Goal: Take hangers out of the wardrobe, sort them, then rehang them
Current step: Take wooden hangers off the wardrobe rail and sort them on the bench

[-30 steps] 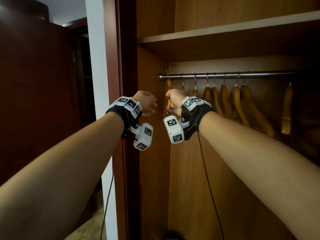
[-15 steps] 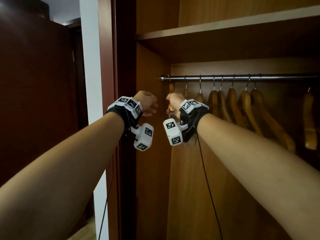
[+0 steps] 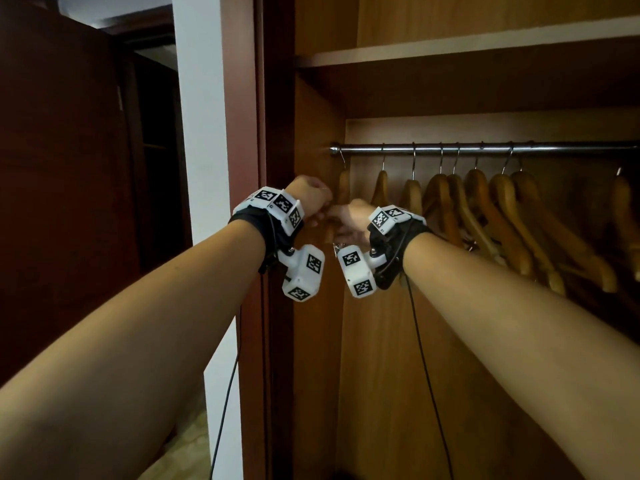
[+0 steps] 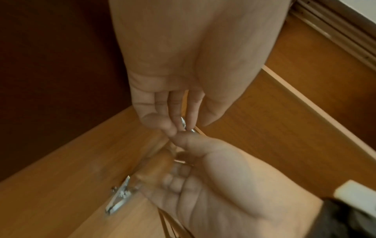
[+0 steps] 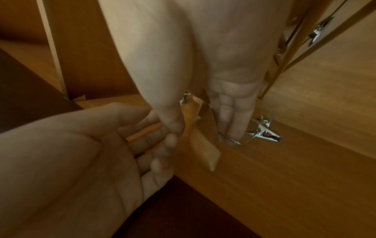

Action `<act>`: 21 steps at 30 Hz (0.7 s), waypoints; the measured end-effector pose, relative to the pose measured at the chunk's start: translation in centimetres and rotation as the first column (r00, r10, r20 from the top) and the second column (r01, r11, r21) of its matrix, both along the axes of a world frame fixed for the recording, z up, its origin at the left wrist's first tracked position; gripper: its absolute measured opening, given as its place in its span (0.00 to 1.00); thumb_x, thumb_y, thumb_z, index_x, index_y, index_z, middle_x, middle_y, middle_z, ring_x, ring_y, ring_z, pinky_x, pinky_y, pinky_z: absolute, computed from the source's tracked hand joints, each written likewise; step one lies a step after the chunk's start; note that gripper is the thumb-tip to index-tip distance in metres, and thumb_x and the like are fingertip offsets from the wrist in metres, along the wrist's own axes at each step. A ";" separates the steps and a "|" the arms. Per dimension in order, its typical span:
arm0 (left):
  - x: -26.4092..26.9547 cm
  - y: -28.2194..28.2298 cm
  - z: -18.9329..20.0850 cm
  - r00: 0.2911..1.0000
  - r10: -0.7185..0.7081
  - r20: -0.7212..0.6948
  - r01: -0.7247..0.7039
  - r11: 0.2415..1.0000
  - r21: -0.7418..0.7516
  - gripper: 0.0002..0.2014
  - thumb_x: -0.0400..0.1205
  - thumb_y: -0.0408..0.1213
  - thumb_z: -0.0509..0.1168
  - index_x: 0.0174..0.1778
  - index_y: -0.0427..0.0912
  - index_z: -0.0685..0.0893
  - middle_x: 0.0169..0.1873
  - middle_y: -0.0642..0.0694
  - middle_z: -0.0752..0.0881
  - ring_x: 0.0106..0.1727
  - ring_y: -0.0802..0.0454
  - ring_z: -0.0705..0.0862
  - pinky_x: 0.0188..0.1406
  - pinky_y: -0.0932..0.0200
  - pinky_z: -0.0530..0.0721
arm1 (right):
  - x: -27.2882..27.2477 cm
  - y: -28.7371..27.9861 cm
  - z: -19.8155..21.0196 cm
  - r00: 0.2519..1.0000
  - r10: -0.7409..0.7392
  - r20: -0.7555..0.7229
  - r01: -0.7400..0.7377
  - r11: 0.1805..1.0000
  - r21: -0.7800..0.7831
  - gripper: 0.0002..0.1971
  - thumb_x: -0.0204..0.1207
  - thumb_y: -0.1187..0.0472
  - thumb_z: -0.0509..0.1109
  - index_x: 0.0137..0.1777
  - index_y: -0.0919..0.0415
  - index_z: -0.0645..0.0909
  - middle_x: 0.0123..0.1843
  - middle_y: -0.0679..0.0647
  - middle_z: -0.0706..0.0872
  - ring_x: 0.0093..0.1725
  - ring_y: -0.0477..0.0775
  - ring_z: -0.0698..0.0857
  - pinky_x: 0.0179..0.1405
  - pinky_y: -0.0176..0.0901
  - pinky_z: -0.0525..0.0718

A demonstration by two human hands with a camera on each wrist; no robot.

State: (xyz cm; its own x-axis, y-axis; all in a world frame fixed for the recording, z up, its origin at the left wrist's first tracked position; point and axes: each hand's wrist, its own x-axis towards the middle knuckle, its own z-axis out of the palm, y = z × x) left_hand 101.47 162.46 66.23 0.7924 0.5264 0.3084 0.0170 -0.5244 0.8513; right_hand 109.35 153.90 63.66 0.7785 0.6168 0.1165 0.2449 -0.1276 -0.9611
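Several wooden hangers hang by metal hooks on the chrome rail inside the wardrobe. The leftmost hanger stays hooked at the rail's left end. My right hand grips its lower wooden arm, thumb on one side, fingers on the other, with one finger against the wire of a metal clip. My left hand is right beside it with loosely bent fingers touching the right thumb. It holds nothing that I can see.
The wardrobe's left side panel stands just behind both hands. A shelf runs above the rail. A dark wooden door and a white wall strip are on the left. One more hanger hangs apart at the far right.
My left hand has moved right until it touches the right hand. The right hand keeps its grip on the leftmost hanger, and my view has shifted, so the rail sits lower.
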 end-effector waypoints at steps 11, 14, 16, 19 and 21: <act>-1.2 -0.3 -2.4 0.994 -0.091 0.056 0.088 0.995 0.046 0.05 0.84 0.36 0.63 0.47 0.44 0.84 0.32 0.47 0.84 0.25 0.54 0.79 0.18 0.64 0.77 | -3.5 -2.3 -1.4 0.990 -0.142 0.000 0.142 0.988 0.062 0.23 0.76 0.71 0.68 0.72 0.66 0.75 0.61 0.68 0.86 0.50 0.62 0.90 0.49 0.56 0.90; -0.8 -2.0 -3.0 0.973 -0.207 0.106 0.209 0.978 -0.010 0.07 0.84 0.36 0.63 0.41 0.45 0.84 0.35 0.45 0.86 0.28 0.50 0.82 0.21 0.61 0.79 | -4.3 -5.1 -1.8 0.969 -0.248 0.016 0.243 0.961 0.131 0.21 0.80 0.71 0.64 0.73 0.62 0.76 0.58 0.63 0.87 0.55 0.62 0.90 0.49 0.54 0.90; -0.7 -3.7 -3.2 0.945 -0.299 0.135 0.307 0.951 -0.040 0.08 0.84 0.35 0.63 0.40 0.44 0.83 0.34 0.44 0.86 0.26 0.52 0.82 0.18 0.63 0.78 | -5.0 -7.3 -1.9 0.938 -0.342 0.062 0.330 0.932 0.150 0.18 0.82 0.70 0.62 0.70 0.61 0.77 0.56 0.61 0.86 0.56 0.62 0.90 0.50 0.55 0.90; -0.8 -7.2 -3.7 0.902 -0.404 0.154 0.421 0.902 -0.099 0.09 0.85 0.34 0.62 0.39 0.42 0.82 0.34 0.44 0.86 0.24 0.53 0.81 0.16 0.66 0.77 | -6.0 -11.0 -2.1 0.860 -0.487 0.152 0.467 0.872 0.148 0.13 0.82 0.69 0.63 0.62 0.60 0.82 0.49 0.61 0.88 0.43 0.58 0.90 0.47 0.53 0.91; -0.8 -9.8 -4.2 0.875 -0.461 0.145 0.479 0.868 -0.129 0.08 0.86 0.34 0.62 0.42 0.42 0.82 0.35 0.44 0.86 0.26 0.53 0.81 0.17 0.66 0.77 | -6.7 -13.8 -2.3 0.808 -0.554 0.202 0.537 0.832 0.136 0.10 0.81 0.69 0.64 0.56 0.59 0.83 0.45 0.59 0.88 0.37 0.54 0.89 0.42 0.49 0.92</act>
